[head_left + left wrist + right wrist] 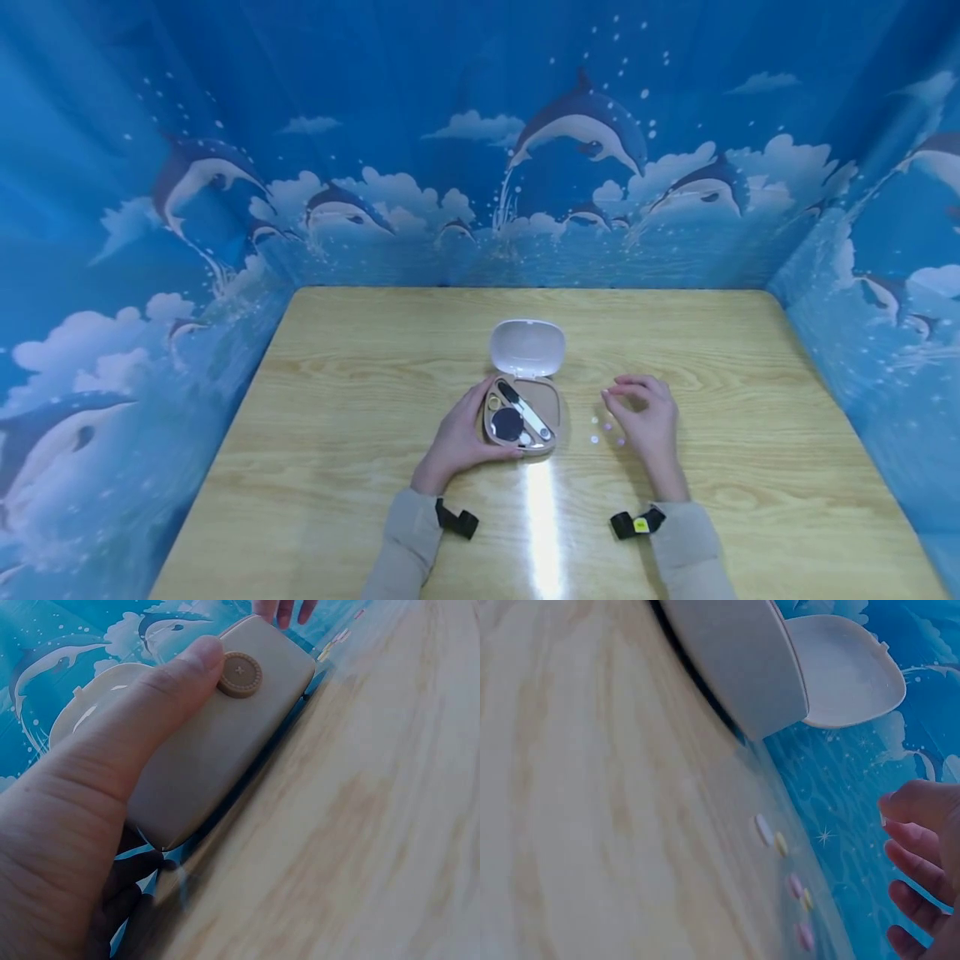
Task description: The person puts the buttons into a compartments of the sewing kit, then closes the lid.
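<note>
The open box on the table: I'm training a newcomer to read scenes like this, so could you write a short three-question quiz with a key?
1. Multiple choice: what is holding the box?
A) the left hand
B) the right hand
C) both hands
2. True or false: the lid is shut down over the box.
3. Open question: in the head view, on which side of the box do the small loose pieces lie?

Key:
1. A, the left hand.
2. False; the white lid stands open.
3. The right side.
</note>
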The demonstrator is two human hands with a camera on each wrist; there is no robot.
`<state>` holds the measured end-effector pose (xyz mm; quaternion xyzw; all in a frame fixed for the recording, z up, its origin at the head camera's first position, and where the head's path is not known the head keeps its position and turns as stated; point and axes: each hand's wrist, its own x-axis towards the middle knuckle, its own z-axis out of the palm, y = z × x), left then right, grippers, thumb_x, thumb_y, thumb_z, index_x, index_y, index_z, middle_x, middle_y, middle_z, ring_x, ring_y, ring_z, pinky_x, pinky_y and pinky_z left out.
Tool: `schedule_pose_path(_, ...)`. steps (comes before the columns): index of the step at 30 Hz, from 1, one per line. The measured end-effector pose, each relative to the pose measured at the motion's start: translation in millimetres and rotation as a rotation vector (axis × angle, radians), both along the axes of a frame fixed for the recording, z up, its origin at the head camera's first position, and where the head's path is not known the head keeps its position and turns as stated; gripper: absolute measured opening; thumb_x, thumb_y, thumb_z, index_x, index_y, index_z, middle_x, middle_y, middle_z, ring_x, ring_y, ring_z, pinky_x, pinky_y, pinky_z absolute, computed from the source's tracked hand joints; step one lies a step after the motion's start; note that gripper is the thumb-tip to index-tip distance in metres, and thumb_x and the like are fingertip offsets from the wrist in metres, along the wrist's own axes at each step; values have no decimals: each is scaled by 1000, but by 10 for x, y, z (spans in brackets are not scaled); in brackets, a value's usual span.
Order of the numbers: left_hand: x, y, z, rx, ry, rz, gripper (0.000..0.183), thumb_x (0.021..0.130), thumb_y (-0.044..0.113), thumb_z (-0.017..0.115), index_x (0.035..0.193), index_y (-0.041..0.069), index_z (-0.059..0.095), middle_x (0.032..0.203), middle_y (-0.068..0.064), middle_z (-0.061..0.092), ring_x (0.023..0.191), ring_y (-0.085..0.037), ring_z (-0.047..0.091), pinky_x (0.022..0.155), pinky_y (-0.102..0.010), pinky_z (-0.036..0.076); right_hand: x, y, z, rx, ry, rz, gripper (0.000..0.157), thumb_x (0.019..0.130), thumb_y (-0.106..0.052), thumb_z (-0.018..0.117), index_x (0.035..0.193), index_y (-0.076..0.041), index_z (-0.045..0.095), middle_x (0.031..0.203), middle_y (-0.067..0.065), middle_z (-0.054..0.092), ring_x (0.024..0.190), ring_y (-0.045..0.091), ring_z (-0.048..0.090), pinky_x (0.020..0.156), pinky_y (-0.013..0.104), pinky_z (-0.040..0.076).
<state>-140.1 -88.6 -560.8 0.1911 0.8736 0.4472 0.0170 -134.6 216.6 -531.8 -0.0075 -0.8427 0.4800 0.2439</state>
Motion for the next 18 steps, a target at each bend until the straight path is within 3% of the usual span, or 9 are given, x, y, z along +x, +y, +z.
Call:
schedule_pose_path(4, -2, 8, -6, -8, 2, 2, 130, 53, 64, 90, 158, 26, 24, 157, 5, 36, 141, -22, 38, 113, -50, 35, -4, -38, 52, -8, 69, 18, 16, 68, 4, 87, 76, -1, 74, 96, 13, 71, 96, 19, 55, 100, 20, 34)
schedule_pose_path(7, 0, 10, -6, -12, 2, 3, 130, 53, 64, 90, 158, 27, 23, 157, 5, 36, 140, -21, 38, 113, -49, 35, 2, -78, 100, -22, 99, 31, 16, 67, 5, 86, 75, -1, 74, 95, 13, 71, 97, 18, 55, 101, 21, 33)
schedule_pose_path(11, 2, 9, -3, -15, -3, 6, 130, 53, 63, 90, 158, 28, 23, 157, 4, 36, 140, -22, 38, 113, -50, 35, 13, -143, 167, -40, 92, 42, 16, 67, 5, 86, 76, -1, 74, 96, 12, 71, 97, 15, 53, 91, 22, 35)
schedule_pose_path(18, 12, 7, -7, -2, -15, 11, 130, 52, 64, 89, 158, 30, 23, 157, 6, 35, 141, -22, 38, 113, -51, 34, 16, -249, 197, -58, 100, 65, 16, 67, 6, 86, 75, -2, 75, 96, 11, 71, 97, 16, 54, 95, 22, 34)
